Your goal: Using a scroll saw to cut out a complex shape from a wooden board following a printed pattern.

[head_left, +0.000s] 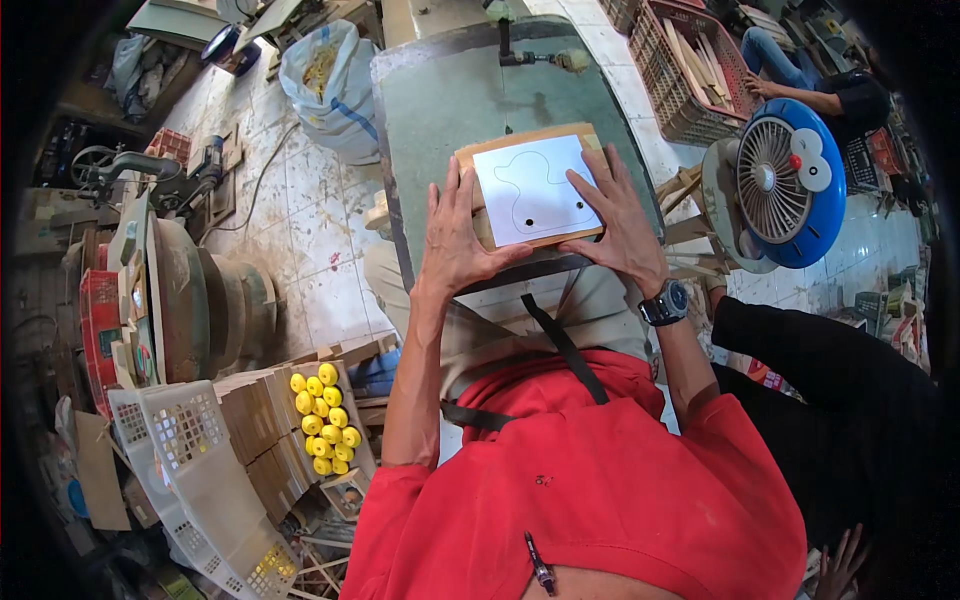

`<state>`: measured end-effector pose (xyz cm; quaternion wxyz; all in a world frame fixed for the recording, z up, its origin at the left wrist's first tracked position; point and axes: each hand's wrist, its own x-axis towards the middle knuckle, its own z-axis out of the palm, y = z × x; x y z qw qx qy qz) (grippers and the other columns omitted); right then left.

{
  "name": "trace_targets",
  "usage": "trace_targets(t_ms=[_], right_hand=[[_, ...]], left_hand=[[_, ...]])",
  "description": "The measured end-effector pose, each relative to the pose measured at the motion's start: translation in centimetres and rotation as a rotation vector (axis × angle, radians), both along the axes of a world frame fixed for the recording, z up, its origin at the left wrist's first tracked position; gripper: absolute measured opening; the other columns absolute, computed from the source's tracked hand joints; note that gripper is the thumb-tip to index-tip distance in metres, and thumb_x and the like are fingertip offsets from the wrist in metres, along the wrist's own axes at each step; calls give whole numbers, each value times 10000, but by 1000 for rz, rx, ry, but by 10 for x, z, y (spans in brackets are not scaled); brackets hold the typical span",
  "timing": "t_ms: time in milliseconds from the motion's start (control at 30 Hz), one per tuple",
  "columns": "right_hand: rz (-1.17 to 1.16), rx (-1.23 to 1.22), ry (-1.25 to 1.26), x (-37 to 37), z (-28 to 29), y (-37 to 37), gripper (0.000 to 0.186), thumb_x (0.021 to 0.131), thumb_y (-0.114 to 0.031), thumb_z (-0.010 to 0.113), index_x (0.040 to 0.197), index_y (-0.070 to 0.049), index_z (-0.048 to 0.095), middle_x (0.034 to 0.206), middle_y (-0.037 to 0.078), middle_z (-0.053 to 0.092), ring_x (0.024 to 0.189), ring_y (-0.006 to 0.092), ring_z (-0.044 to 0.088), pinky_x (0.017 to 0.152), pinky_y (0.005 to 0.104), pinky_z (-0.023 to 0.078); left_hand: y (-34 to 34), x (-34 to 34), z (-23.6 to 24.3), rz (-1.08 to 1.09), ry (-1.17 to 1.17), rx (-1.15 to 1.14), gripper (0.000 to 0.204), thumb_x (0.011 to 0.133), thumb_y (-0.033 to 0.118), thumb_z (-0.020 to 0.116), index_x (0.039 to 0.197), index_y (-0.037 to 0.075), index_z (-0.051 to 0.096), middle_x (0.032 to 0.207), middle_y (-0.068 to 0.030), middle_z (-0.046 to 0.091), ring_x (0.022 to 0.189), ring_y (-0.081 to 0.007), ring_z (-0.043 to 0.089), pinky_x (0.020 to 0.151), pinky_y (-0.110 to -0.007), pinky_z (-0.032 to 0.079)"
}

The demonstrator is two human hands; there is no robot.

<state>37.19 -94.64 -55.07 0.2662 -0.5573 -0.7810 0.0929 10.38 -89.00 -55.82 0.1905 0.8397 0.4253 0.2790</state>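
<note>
A white paper sheet (530, 190) with a curved, animal-like outline and two dark spots lies on a flat wooden board (465, 158). The board rests near the close edge of a grey-green machine table (430, 95). My left hand (458, 238) holds the board's left side, fingers stretched along the edge and thumb at the near-left corner. From the right, my right hand (625, 222) grips the board with fingertips over the paper and thumb at the near edge. A dark watch (665, 302) is on my right wrist. Beyond the board, a thin dark part hangs from a metal arm (520, 58).
A blue-rimmed fan (790, 185) stands to the right, below a red crate (690, 75) of wood strips. A white sack (330, 90) is at the far left. Yellow round pieces (325, 418) and a white plastic basket (190, 480) lie lower left. Other people sit at right.
</note>
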Motion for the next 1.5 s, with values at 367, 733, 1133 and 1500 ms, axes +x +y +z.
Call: trace_targets(t_ms=[367,733,1133,1500], right_hand=[[57,4,-62,-8,7,14,996,687,-553,830,1496,-105,461,1596,104,375,1509,355,258,1210,504,276],[31,-45,272,-11,7,7,1151,700,-427,871,1571,-13,243,1575,224,366,1498,354,293,1220,461,260],[-77,-84,1329,10,-22,18,913,987,-634,447,1585,1,178,1584,266,307,1457,368,355,1210,448,270],[-166,-156,1059,8,-16,10,704,1046,-511,422,1504,24,406,1535,201,442,1402,284,448,1182,366,299]], left_hand=[[0,-14,3,106,-64,-2,1205,684,602,834,1509,-84,285,1563,-327,289,1463,-431,314,1203,-580,178],[-21,-91,-67,703,-1153,-638,626,1012,166,584,1538,7,285,1575,-174,345,1356,-237,454,1104,-356,406],[10,-94,-43,956,-1197,-660,645,933,118,679,1487,21,362,1472,-205,441,1330,-277,474,1075,-383,422],[-36,32,11,335,-157,22,646,754,238,843,1296,28,561,1437,-230,483,1274,-387,492,1048,-474,392]])
